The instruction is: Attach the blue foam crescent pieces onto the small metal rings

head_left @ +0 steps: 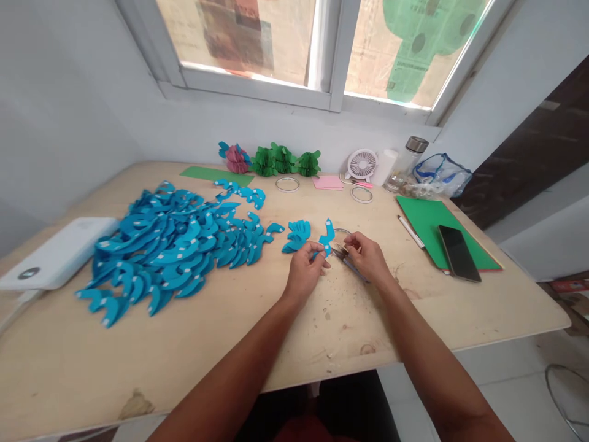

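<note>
Head view: both bare hands work above a wooden table, close to each other near its middle. Left hand: thumb and index finger clamped on the lower end of a curved blue paper piece, which sticks up and away from the fingertips and bears small white patches. Right hand: thumb and fingers bent close together, just above a hand tool; cannot tell whether they grip anything. Tool lies aslant between the hands, tip toward the blue piece; exact type unclear. Part of a metal ring shows behind the right fingertips.

Left of the left hand, just beside it: a small blue stack. Farther left: a large heap of similar pieces, with a white box and its cable near the table's left edge.

Along the wall: 3 green paper flowers, 1 pink paper flower, pink paper, a small fan and a jar. Right side: a phone resting on a green sheet, with a pen along the sheet's left edge.
</note>
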Motion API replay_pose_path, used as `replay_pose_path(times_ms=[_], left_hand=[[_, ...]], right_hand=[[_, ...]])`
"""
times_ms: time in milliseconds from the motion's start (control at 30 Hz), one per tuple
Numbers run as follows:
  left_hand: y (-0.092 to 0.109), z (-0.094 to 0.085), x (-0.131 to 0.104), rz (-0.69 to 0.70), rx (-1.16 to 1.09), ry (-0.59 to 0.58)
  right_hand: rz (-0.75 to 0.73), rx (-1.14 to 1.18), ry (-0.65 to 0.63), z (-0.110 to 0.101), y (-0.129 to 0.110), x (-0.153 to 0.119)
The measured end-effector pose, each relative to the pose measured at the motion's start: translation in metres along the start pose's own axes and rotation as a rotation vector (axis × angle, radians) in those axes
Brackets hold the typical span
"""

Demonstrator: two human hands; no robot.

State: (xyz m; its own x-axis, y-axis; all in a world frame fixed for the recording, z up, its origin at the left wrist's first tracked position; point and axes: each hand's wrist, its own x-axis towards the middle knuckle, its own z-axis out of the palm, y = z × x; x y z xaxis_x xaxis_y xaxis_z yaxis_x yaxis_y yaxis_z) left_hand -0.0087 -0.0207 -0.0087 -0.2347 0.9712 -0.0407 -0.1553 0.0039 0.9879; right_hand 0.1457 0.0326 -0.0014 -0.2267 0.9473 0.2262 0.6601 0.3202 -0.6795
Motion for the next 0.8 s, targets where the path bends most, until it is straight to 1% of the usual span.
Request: replay_pose_path(times_ms=[100,233,333,500,667,800], left_hand=[[-0.003,0.001,0.001,-0.004,0.025,-0.012],[-0.004,0.001,0.002,0.01,0.048,-0.027],[-0.004,0.002,0.001,0.013,0.06,-0.026],[-0.007,0.002,0.002,0.012,0.098,-0.047],[-0.012,0.002,0.005,0.057,0.205,-0.083],[-0.012,0.003,0.004,0.078,0.291,-0.11]], right_hand=[[-0.006,-0.047,-0.025,0.0,-0.001,0.0],[-0.052,-0.102,-0.068,0.003,0.002,0.002],[-0.042,-0.156,-0.08,0.006,0.005,0.003],[-0.046,-0.208,-0.056,0.009,0.006,0.003],[-0.044,-0.263,-0.024,0.011,0.005,0.002],[-0.045,-0.286,-0.019,0.013,0.005,0.002]])
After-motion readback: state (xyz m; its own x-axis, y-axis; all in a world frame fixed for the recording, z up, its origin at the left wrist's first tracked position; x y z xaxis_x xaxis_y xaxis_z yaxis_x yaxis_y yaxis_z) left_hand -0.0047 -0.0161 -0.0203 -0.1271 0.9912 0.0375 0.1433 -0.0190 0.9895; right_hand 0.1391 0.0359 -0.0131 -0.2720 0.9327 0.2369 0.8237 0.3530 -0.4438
